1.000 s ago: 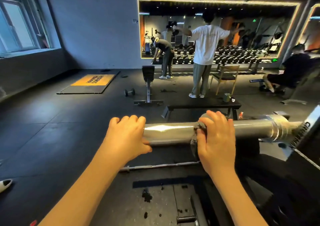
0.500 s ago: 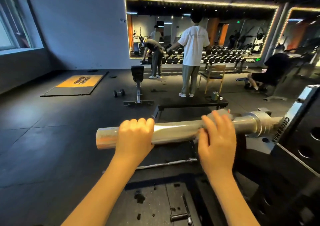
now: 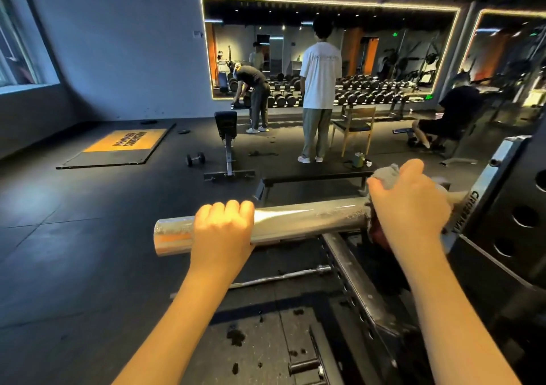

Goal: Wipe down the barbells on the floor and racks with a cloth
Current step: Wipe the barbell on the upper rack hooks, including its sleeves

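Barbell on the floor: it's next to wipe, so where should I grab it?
Grip the thin barbell on the bare stretch just left of its collar, overhand from above. It lies flat on the floor, and the rack's base beam crowds its collar end.

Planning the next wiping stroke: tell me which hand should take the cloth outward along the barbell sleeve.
Right. The right hand grips the crumpled grey cloth on the shiny steel barbell sleeve beside the black rack upright. The left hand grips the sleeve near its free end, clothless, probably steadying it.

Dark gym floor (image 3: pixel 88 236), lit mirror (image 3: pixel 384 44), wooden chair (image 3: pixel 354 127).
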A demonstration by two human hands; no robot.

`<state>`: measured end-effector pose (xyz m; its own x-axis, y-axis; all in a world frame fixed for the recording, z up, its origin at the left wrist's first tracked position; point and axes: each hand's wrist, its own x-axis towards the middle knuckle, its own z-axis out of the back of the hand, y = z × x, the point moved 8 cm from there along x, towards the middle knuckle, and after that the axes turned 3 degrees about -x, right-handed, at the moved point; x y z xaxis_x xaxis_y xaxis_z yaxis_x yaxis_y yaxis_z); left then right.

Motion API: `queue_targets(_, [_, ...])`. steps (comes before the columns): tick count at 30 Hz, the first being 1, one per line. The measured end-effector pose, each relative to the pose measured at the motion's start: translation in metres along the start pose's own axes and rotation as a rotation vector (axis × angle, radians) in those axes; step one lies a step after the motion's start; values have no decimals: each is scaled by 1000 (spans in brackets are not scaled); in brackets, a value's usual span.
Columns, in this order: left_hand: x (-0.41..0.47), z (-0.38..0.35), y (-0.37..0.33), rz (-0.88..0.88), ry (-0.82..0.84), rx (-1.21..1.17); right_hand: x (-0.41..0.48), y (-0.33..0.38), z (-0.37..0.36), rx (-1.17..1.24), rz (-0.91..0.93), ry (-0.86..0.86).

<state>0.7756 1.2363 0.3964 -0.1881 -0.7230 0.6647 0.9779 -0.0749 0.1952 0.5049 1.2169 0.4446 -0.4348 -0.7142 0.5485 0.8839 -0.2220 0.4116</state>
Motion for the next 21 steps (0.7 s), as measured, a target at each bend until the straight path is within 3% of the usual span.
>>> queue_targets(2, [-1,-1,0,-4,-2,-5,-5,9,-5,8,51,-77])
queue_targets(5, [0,-1,1,-11,-28,-22,-25,25,-8,112,312,-164])
queue_targets(8, [-1,-1,0,-21,-59,-21,-32,19,-21,284,469,36])
queue_targets(10, [-2,0,1,-16,-76,-4,-24,1,-19,324,456,65])
queue_targets(13, [-3,0,0,-9,-96,1,-10,-23,-10,284,262,-107])
queue_targets(15, [-3,1,0,-4,-103,2,-15,-16,-13,385,170,-122])
queue_targets(17, [-4,2,0,-1,-110,1,-26,1,-24,517,209,-16])
queue_targets(19, [-4,3,0,-3,-112,-1,-34,7,-31,495,331,50])
queue_targets(21, [-4,3,0,-1,-105,-2,-24,-12,-28,403,315,-39])
